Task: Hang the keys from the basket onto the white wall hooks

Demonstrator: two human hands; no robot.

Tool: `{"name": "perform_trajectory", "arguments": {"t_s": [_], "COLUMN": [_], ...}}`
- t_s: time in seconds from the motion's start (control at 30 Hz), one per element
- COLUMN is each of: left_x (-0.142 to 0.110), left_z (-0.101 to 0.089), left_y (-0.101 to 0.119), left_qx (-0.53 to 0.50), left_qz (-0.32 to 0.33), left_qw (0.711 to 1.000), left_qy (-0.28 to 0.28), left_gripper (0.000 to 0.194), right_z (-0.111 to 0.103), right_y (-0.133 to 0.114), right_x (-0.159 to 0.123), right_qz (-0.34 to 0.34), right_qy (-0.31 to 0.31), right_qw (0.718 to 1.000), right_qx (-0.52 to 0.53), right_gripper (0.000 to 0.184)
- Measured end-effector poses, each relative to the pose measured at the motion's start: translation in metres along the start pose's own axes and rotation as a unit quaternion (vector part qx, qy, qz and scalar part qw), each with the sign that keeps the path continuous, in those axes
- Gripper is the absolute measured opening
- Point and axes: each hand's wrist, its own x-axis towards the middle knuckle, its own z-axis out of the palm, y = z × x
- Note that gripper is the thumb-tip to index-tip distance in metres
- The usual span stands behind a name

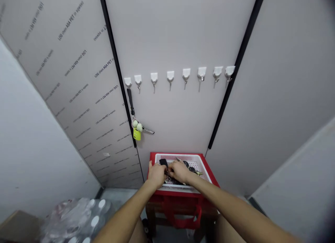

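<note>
Both of my hands are low in a white plastic basket (206,169) that holds several dark and metallic keychains. My left hand (156,175) has its fingers closed on a keychain (163,162) with a black part sticking up past the fingertips. Close beside it, my right hand (180,171) pinches at the same keychain; its fingertips are partly hidden. To the right of that hand lie more black keychains (192,168) with a brassy piece. On the wall, a keychain (136,126) with a black strap, pale balls and a yellow-green tag hangs from the leftmost hook (127,82).
Several white adhesive hooks (170,76) run in a row across the grey wall panel. A red bag (213,178) lies under the basket on a dark wooden stool (151,210). At lower left stand wrapped bottles (95,221) and a cardboard box (19,225).
</note>
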Motion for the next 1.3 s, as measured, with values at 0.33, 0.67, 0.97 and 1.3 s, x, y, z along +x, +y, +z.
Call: {"name": "perform_trajectory", "arguments": {"t_s": [0.33,0.67,0.97,1.3], "left_x": [0.014,0.036,0.046,0.083], "left_z": [-0.013,-0.056,-0.099,-0.181], "left_y": [-0.004,-0.003,0.014,0.028], "left_qx": [-0.141,-0.451,-0.394,-0.573], "left_qz": [-0.053,-0.103,0.037,-0.014], "left_qw": [0.989,0.885,0.905,0.760], "left_qy": [-0.005,0.059,0.155,0.307], "left_gripper": [0.009,0.009,0.014,0.013], "right_z": [-0.008,-0.044,-0.125,-0.196], "right_y": [0.011,-0.010,-0.037,-0.098], "right_x": [0.003,0.003,0.037,0.106], "right_qz": [0.029,0.079,0.002,-0.077], "right_qy": [0.051,0.098,0.222,0.341], "right_qw": [0.925,0.789,0.871,0.748], "right_qx": [0.376,0.601,0.439,0.564], "right_gripper": [0.012,0.025,0.013,0.025]}}
